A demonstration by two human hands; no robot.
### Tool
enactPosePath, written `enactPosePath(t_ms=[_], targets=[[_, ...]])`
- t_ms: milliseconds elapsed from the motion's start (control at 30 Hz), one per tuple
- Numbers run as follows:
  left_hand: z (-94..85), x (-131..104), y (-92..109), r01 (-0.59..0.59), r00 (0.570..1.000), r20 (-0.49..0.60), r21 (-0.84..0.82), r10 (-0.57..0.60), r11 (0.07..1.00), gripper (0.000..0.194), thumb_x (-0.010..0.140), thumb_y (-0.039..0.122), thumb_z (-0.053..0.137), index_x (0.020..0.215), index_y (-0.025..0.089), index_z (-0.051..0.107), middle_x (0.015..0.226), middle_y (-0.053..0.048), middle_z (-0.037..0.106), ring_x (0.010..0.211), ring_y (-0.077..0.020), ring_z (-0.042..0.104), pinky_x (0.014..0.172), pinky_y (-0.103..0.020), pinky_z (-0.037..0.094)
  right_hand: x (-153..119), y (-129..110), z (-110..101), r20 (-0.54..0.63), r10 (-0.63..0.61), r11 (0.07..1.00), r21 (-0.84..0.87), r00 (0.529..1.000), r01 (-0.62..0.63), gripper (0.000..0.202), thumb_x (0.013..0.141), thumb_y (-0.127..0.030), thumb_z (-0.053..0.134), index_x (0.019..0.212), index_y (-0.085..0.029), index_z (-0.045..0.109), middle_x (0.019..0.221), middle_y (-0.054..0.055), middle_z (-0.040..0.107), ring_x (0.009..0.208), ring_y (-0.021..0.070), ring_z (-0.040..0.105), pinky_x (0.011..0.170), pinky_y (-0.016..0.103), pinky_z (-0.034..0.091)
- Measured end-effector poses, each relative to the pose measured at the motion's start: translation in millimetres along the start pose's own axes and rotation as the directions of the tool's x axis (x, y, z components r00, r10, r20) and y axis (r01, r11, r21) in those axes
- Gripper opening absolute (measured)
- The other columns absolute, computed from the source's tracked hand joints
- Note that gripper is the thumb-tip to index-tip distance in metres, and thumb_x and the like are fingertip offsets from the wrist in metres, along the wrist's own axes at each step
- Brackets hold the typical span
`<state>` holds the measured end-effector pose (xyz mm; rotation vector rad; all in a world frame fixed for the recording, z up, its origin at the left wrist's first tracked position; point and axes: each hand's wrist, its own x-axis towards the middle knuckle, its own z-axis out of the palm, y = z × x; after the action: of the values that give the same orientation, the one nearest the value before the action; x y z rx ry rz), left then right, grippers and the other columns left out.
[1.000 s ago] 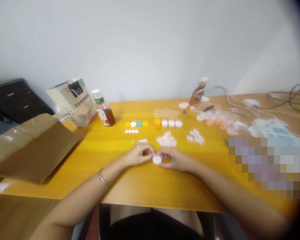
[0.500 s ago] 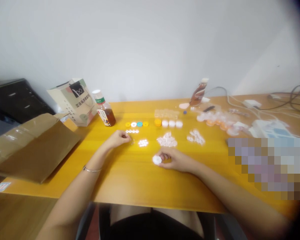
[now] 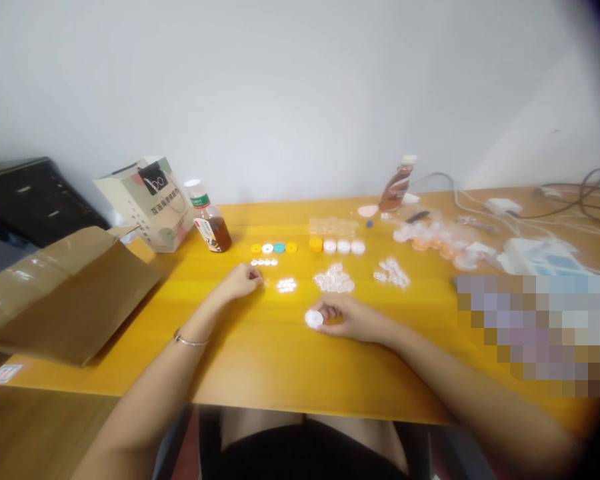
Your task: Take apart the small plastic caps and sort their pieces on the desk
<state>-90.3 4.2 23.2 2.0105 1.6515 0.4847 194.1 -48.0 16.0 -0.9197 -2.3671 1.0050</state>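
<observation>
The right hand (image 3: 349,319) held a round white cap (image 3: 314,319) gripped at its right edge between thumb and fingers, above the near middle of the yellow-brown table (image 3: 260,373). The left hand (image 3: 241,281) was farther to the left, its fingers curled beside a few tiny clear bits (image 3: 267,281); whether its fingertips were closed or had hold of anything could not be told. Just right of those bits lay a cluster of small white pieces (image 3: 287,286), and on the far side of them ran a row of small white discs (image 3: 264,263). Beyond that stood a row of four colored caps (image 3: 279,248): yellow, white, teal and yellow from left to right. Farther right were an orange cap (image 3: 315,245) and three white caps (image 3: 344,247) in line, with clear plastic pieces (image 3: 333,228) on their far side. Nearer than these lay a heap of whitish pieces (image 3: 334,279), with a smaller heap (image 3: 393,273) to its right. A bottle of brown liquid (image 3: 211,227) stood at the far left, beside a printed paper bag (image 3: 155,207).
</observation>
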Motion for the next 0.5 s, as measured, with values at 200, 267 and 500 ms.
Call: enactPosePath(t_ms=[200, 267, 500], targets=[[-2.4, -2.4, 3.2, 0.000, 0.998, -0.063, 0.067, 0.004, 0.998, 0.016, 0.067, 0.026, 0.052, 0.064, 0.015, 0.062, 0.063, -0.003, 0.063, 0.059, -0.0162, 0.056, 0.054, -0.024, 0.038, -0.3, 0.7, 0.2, 0.002, 0.002, 1.000, -0.002, 1.000, -0.002, 0.016, 0.073, -0.026, 0.061, 0.086, -0.017, 0.060, 0.072, 0.000, 0.054, 0.064, 0.0111, 0.049, 0.060, 0.023, 0.040], [-2.2, -6.0, 11.2, -0.006, 0.991, -0.129, 0.089, 0.018, 0.996, 0.017, 0.071, 0.027, 0.050, 0.069, 0.014, 0.061, 0.067, -0.003, 0.062, 0.062, -0.0163, 0.055, 0.059, -0.025, 0.039, -0.3, 0.8, 0.4, -0.001, -0.003, 1.000, -0.002, 1.000, 0.003, 0.016, 0.074, -0.026, 0.060, 0.087, -0.017, 0.060, 0.072, 0.000, 0.054, 0.064, 0.0111, 0.049, 0.059, 0.023, 0.040], [26.3, -36.3, 58.7, -0.571, 0.821, 0.036, 0.042, 0.570, 0.820, 0.029, 0.079, 0.043, 0.056, 0.090, 0.016, 0.058, 0.085, -0.004, 0.061, 0.080, -0.0158, 0.055, 0.074, -0.027, 0.042, 0.7, -0.7, -0.3, 0.020, -0.031, 0.999, -0.023, 0.999, 0.031, 0.017, 0.073, -0.023, 0.059, 0.089, -0.017, 0.059, 0.074, 0.000, 0.055, 0.066, 0.0117, 0.049, 0.062, 0.024, 0.041]])
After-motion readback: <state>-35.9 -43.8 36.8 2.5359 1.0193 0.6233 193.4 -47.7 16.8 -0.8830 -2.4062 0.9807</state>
